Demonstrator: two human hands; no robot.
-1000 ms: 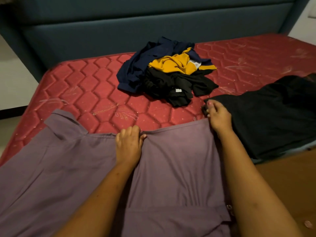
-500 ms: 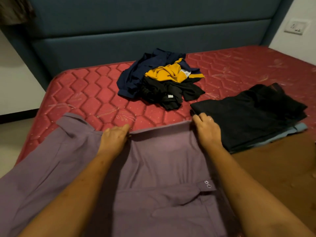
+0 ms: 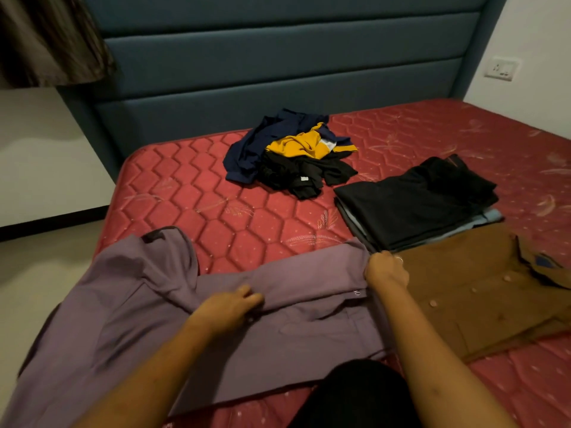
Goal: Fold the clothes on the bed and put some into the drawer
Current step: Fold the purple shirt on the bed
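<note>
Both forearms extend forward over the purple shirt (image 3: 129, 319), which lies spread at the near edge of the red mattress (image 3: 200, 193), touching a brown shirt (image 3: 463, 291) on its right. The left hand (image 3: 227, 307), palm down, pinches a fold at mid-shirt. The right hand (image 3: 386, 270), knuckles up, grips the folded edge at the shirt's right side.

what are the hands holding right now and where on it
Both hands hold the purple shirt: the left hand pinches its folded-over edge near the middle, the right hand grips that edge's right end.
</note>
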